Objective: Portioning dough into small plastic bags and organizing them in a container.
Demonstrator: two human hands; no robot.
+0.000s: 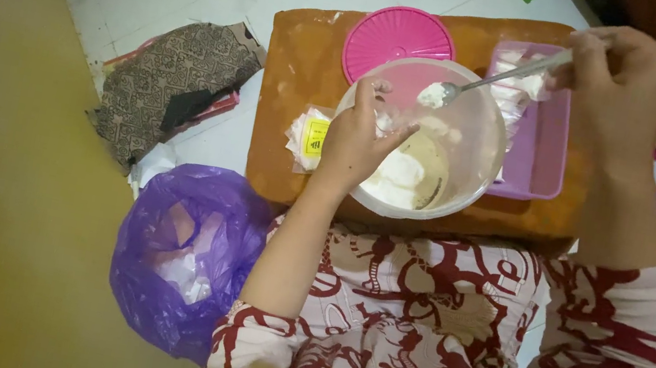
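An orange worktop carries a clear bowl at its near edge. The left hand curls its grip over the bowl's rim; the right hand pinches a spoon above it, loaded with white paste.

A single head camera looks steeply down, close over a low wooden board.

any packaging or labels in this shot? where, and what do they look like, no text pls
Small clear sachets with a yellow square label: on the brown board, just left of the left hand, partly hidden by it.
Purple plastic bag: on the floor beside the person's left arm, crumpled, translucent, pale contents inside.
No signs or screens in view.
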